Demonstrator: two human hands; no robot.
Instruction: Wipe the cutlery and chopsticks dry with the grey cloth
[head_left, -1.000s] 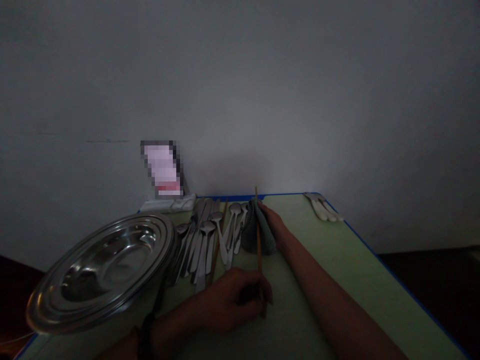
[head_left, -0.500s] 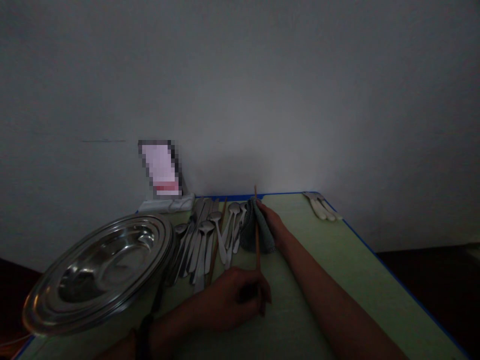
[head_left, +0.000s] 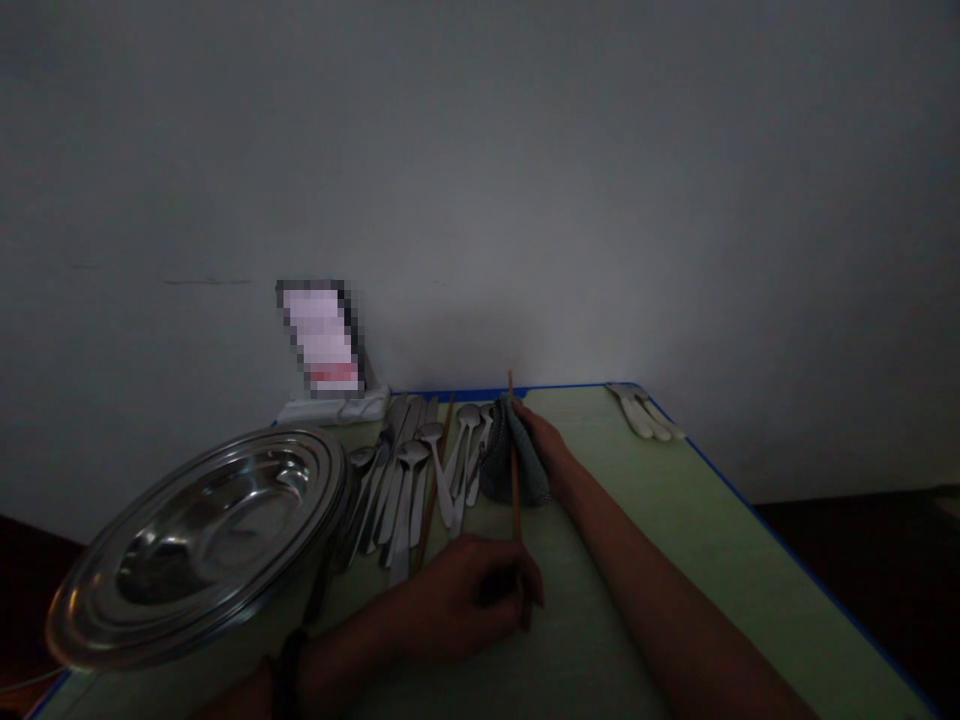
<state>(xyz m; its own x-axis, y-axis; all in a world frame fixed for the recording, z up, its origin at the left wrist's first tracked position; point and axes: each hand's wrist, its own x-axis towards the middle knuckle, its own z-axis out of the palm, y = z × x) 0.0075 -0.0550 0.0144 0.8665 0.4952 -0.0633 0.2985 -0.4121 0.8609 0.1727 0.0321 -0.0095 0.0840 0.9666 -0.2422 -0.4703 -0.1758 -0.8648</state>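
My left hand, with a dark band at the wrist, is closed on the near end of a thin wooden chopstick. The chopstick points away from me, and its far tip shows beyond a grey-green cloth. My right hand is closed on this cloth, which drapes on both sides of the chopstick. Some of the right fingers are hidden behind the cloth. Just left of the cloth lie several metal spoons and another wooden chopstick.
Large stacked metal dishes stand at the left. Several table knives lie beside them. A phone-like screen, pixelated, leans on the wall above a white object. White-handled cutlery lies at the far right corner of the green table.
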